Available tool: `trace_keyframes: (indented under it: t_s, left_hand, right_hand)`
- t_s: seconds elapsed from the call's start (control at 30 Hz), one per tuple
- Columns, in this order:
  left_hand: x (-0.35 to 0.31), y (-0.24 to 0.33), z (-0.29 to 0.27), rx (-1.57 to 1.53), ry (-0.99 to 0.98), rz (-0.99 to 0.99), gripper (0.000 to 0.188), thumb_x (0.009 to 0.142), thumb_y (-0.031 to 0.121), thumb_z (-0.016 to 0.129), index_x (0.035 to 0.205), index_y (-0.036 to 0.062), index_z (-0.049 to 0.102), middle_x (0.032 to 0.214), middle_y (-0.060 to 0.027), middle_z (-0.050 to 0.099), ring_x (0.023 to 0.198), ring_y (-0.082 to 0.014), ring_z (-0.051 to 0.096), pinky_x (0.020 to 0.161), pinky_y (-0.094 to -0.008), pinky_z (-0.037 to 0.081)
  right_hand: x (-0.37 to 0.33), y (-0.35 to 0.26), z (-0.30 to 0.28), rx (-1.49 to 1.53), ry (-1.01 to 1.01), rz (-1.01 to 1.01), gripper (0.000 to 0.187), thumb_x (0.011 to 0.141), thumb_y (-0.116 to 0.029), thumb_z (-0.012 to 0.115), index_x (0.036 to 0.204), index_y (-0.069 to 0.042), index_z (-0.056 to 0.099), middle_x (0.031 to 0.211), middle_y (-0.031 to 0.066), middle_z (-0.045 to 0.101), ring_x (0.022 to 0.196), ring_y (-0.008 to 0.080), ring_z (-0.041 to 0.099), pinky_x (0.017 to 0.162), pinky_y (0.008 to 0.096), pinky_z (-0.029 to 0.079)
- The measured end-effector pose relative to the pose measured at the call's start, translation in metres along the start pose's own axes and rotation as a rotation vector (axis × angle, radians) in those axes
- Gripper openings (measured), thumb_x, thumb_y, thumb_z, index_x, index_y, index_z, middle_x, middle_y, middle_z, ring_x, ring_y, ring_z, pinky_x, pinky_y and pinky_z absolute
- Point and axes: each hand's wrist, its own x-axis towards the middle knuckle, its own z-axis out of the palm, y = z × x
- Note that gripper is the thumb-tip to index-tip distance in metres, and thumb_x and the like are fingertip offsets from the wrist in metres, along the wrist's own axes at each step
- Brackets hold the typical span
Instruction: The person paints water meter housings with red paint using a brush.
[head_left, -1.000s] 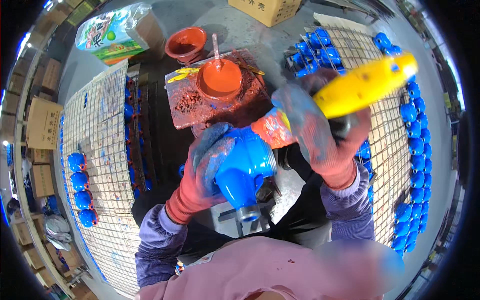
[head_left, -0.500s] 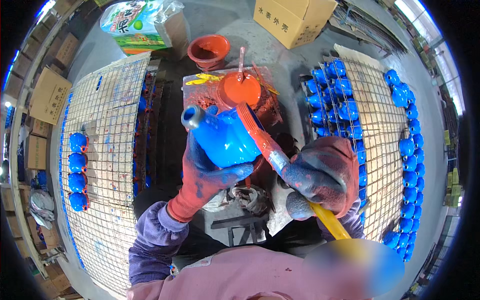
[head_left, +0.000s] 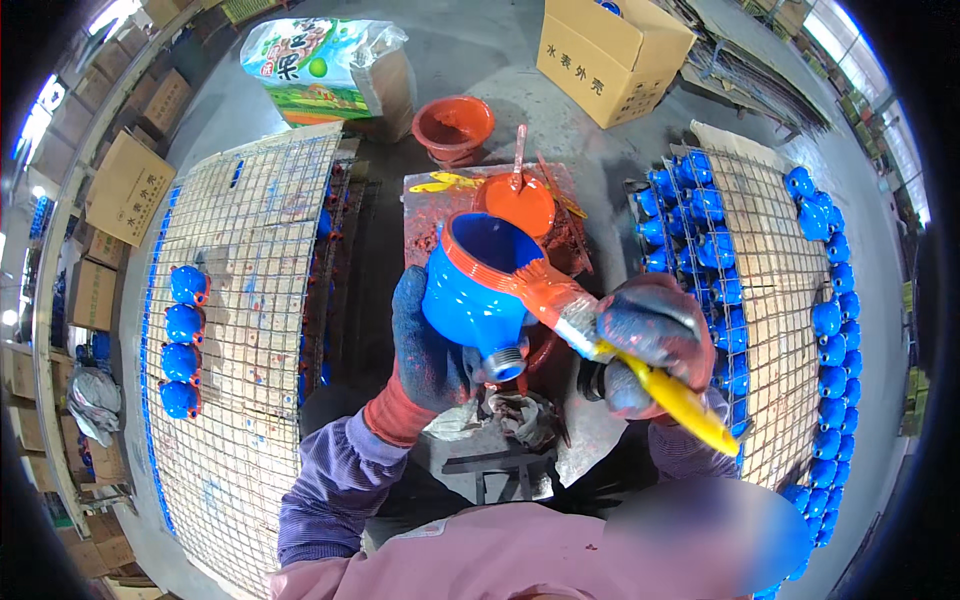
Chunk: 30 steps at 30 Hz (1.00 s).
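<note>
In my gloved left hand (head_left: 418, 345) is a glossy blue meter housing (head_left: 462, 298), tilted with its wide round mouth up and its bare metal threaded spout pointing down toward me. Orange-red paint coats the threaded rim of the mouth. My gloved right hand (head_left: 652, 340) is closed around a paintbrush (head_left: 680, 398) with a yellow handle. Its orange-coated bristles touch the right side of that rim. Just beyond the housing, a container of orange paint (head_left: 525, 208) with a stick standing in it rests on a paint-stained board (head_left: 420, 215).
Wire-mesh racks stand on both sides: the left rack (head_left: 250, 250) bears several blue housings (head_left: 182, 324), the right rack (head_left: 755, 230) many more. Farther off are a red basin (head_left: 453, 128), a colourful plastic-wrapped package (head_left: 325, 75) and a cardboard box (head_left: 610, 65). Yellow-handled tools (head_left: 440, 185) lie on the board.
My left hand has turned the housing, so its spout swings from upper left to pointing down and its mouth faces up. The brush stays at the rim, its handle now angled more to the right.
</note>
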Motion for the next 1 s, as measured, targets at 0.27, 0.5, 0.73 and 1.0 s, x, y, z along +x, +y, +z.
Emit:
trace_keyframes:
  t_s: [0.27,0.5,0.73,1.0]
  left_hand:
    - [-0.004,-0.002,-0.02,-0.051,-0.208,-0.178,0.102,0.085,0.082,0.041,0.148,0.0027,0.029,0.115,-0.0297,0.057,0.072,-0.0334,0.066,0.05,-0.0326,0.057]
    - [-0.003,0.003,-0.016,0.15,-0.078,-0.192,0.101,0.084,0.078,0.04,0.14,-0.0051,0.04,0.12,-0.0274,0.062,0.085,-0.0385,0.069,0.069,-0.0413,0.06]
    - [-0.004,0.002,0.001,0.9,0.147,0.129,0.076,0.079,0.016,0.076,0.143,0.0036,0.038,0.129,-0.0096,0.055,0.116,-0.0219,0.058,0.099,-0.038,0.049]
    - [0.001,-0.015,-0.008,1.843,0.049,0.43,0.092,0.067,0.025,0.091,0.141,0.0034,0.041,0.127,-0.012,0.055,0.118,-0.0235,0.055,0.098,-0.0392,0.049]
  right_hand:
    - [-0.015,0.014,0.015,0.398,0.323,0.342,0.027,0.083,-0.004,0.058,0.11,0.001,0.06,0.112,0.0157,0.063,0.096,0.0217,0.064,0.083,0.0335,0.052]
    - [-0.014,0.042,0.013,1.085,0.627,0.817,0.03,0.099,-0.023,0.056,0.12,-0.002,0.056,0.11,0.011,0.064,0.083,0.0206,0.069,0.073,0.0315,0.055]
    - [-0.009,0.046,0.011,0.697,0.628,0.875,0.024,0.097,-0.017,0.06,0.112,0.001,0.064,0.08,0.0057,0.066,0.057,0.0112,0.06,0.05,0.0239,0.047]
    - [-0.017,0.056,-0.005,0.493,0.527,1.019,0.02,0.095,-0.016,0.063,0.102,0.002,0.069,0.077,0.0019,0.066,0.059,0.0078,0.058,0.049,0.0246,0.044]
